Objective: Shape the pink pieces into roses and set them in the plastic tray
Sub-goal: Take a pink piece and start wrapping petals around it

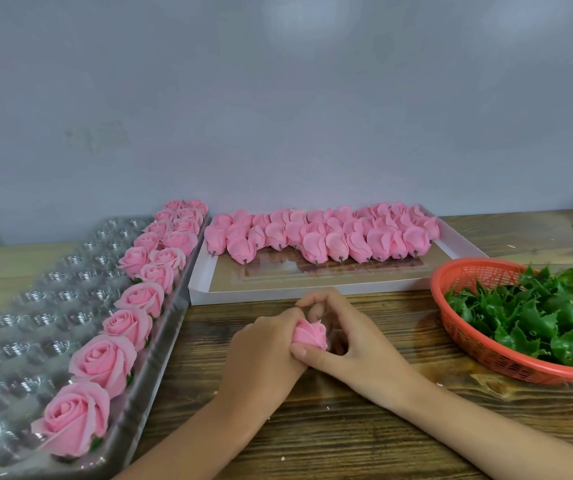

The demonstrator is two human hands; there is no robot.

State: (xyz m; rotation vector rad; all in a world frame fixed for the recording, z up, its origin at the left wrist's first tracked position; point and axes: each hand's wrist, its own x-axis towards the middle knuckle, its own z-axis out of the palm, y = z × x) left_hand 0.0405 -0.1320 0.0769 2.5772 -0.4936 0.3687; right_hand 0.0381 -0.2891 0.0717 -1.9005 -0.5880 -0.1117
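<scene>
Pressure is the risk: left hand (267, 346) and right hand (349, 336) curl round a half-shaped pink rose (310, 336) above the table (347, 431), beside the plastic tray (53, 296) (partly filled); an overtight grip could crumple petals.

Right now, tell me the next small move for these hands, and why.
Probably fan the outer petals outward with the right hand while the left hand grips the base. The pink piece between them looks tighter than the finished roses in the plastic tray, so it seems not ready to set down.
</scene>
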